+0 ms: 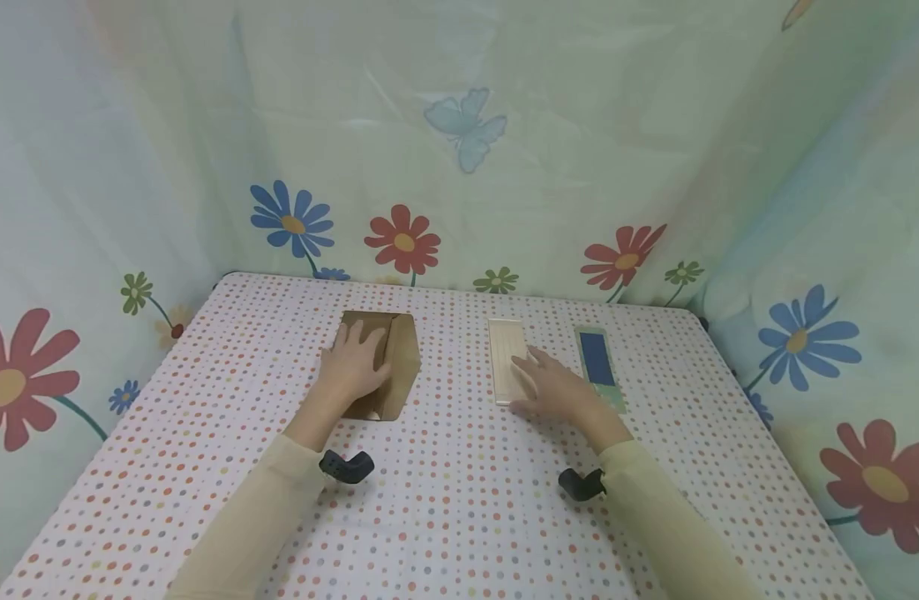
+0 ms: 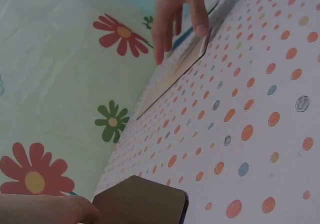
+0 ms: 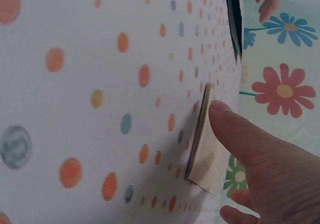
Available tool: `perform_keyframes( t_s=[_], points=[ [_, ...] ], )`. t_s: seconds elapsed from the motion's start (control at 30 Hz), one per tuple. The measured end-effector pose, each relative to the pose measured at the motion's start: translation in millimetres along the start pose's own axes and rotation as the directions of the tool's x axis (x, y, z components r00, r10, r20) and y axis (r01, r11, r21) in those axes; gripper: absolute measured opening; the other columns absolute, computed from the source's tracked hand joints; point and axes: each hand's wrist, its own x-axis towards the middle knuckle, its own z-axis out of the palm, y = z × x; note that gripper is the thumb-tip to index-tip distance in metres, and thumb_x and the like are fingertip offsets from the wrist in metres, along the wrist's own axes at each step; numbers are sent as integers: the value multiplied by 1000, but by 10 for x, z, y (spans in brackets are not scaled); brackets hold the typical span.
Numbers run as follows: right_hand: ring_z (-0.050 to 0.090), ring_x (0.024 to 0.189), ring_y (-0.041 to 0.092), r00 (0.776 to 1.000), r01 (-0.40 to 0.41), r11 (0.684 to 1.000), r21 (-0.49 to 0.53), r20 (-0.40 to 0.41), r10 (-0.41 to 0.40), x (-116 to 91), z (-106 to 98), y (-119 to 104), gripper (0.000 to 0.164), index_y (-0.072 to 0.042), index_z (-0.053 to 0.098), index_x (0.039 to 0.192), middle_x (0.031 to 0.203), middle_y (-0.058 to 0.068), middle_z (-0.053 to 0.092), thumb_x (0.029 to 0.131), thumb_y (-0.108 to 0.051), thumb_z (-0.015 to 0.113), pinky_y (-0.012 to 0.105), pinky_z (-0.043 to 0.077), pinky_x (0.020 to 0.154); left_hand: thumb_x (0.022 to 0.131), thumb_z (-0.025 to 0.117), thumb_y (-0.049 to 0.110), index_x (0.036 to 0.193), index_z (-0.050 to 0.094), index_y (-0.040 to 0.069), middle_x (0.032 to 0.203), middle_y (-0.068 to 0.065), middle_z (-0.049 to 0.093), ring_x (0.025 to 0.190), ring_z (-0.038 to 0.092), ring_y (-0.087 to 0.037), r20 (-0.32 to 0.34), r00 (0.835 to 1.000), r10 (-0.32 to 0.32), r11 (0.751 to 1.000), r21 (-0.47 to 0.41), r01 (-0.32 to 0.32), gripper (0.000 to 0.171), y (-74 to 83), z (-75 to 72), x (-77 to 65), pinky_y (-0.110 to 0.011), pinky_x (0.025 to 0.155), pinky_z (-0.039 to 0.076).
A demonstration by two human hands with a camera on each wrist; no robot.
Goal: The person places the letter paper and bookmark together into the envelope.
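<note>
My left hand [image 1: 357,367] lies with spread fingers over a brown, envelope-shaped folder [image 1: 403,367], hiding much of its darker left part. The folder's angled flap [image 2: 140,201] shows in the left wrist view. A pale, flat rectangular panel [image 1: 506,358] with lengthwise lines is to the right. Over its right edge is my right hand [image 1: 560,390], fingers apart and loosely extended. In the right wrist view the thumb [image 3: 232,126] is by the panel's edge; whether it touches cannot be told.
Right of the right hand lies a flat green piece with a blue rectangle [image 1: 597,358], partly hidden by that hand. A dotted cloth [image 1: 444,517] covers the table. Flowered curtains [image 1: 459,192] hang behind and at both sides. Black wrist mounts [image 1: 347,467] stick out from both sleeves.
</note>
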Motion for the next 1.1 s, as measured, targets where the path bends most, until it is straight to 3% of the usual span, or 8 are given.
perform_keyframes(
  t_s=[0.43,1.1],
  points=[
    [28,141,40,999,-7,1000,4,33,7,37,163,47,81,-18,31,150,157,19,19,84,-53,64,55,31,111,89,57,40,144,39,19,154,-21,23,139,21,-50,15,1000,-15,1000,-6,15,62,-72,123,28,-66,96,39],
    [34,139,37,999,16,1000,0,29,-16,67,175,87,77,-21,29,150,156,15,26,87,-57,56,54,32,110,87,62,33,142,43,16,153,-21,25,136,29,-50,19,1000,-20,999,-45,21,61,-78,68,77,-63,95,43]
  ],
)
